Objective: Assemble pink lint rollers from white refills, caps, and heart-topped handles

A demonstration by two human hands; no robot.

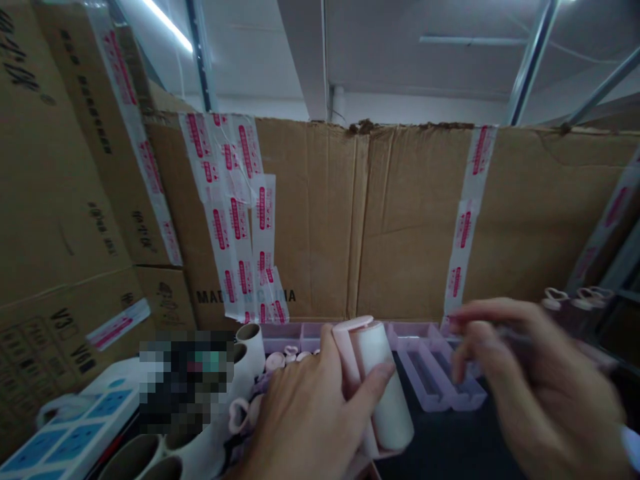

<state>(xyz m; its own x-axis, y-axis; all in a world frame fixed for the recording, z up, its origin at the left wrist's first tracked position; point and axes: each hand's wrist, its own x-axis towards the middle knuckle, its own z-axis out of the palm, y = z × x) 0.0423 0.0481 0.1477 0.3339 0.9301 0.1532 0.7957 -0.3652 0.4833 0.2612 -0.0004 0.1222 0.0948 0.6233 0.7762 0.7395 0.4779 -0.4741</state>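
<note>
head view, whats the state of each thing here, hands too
left hand: closed around the lint roller
lint roller: held, tilted, white roll in its pink frame
right hand: blurred, fingers pinched, what it holds cannot be told
purple trays: lying flat, open side up
cardboard tubes: hollow, open ends showing
power strip: nothing plugged into the visible sockets

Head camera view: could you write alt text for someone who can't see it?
A left hand grips a white roll in a pink holder, while the blurred right hand hovers beside it. Behind stand lilac trays, cardboard tubes and taped cartons.
</note>
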